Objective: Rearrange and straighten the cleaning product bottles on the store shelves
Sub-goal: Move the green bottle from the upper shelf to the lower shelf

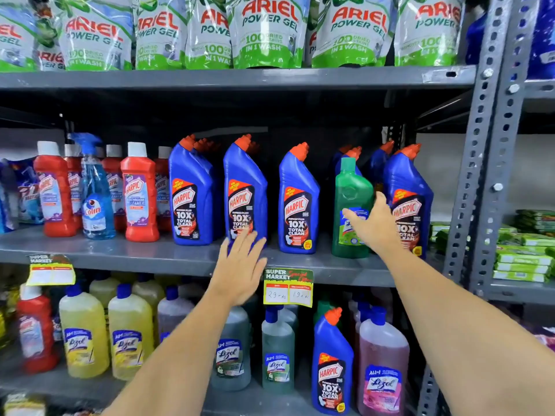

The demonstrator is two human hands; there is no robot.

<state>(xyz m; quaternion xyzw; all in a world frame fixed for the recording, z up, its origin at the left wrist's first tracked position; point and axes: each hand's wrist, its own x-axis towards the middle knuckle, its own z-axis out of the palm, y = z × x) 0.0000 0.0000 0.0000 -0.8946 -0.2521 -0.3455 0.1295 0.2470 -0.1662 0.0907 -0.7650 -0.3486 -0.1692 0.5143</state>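
Observation:
Blue Harpic bottles (pixel 297 202) with orange caps stand in a row on the middle shelf (pixel 150 253). Among them, right of centre, stands a green Lizol bottle (pixel 350 190). My right hand (pixel 374 220) is stretched out with fingers apart, its fingertips over the green bottle's label and its thumb between that bottle and the rightmost blue Harpic bottle (pixel 410 202); it grips nothing. My left hand (pixel 240 265) hovers open and flat in front of the shelf edge, below the second blue Harpic bottle (pixel 244 190), holding nothing.
Red Harpic bottles (pixel 139 193) and a blue Colin spray (pixel 96 193) fill the middle shelf's left. Ariel pouches (pixel 267 31) line the top shelf. Lizol bottles (pixel 129 334) and one blue Harpic (pixel 332 364) stand below. A grey perforated upright (pixel 492 145) bounds the right side.

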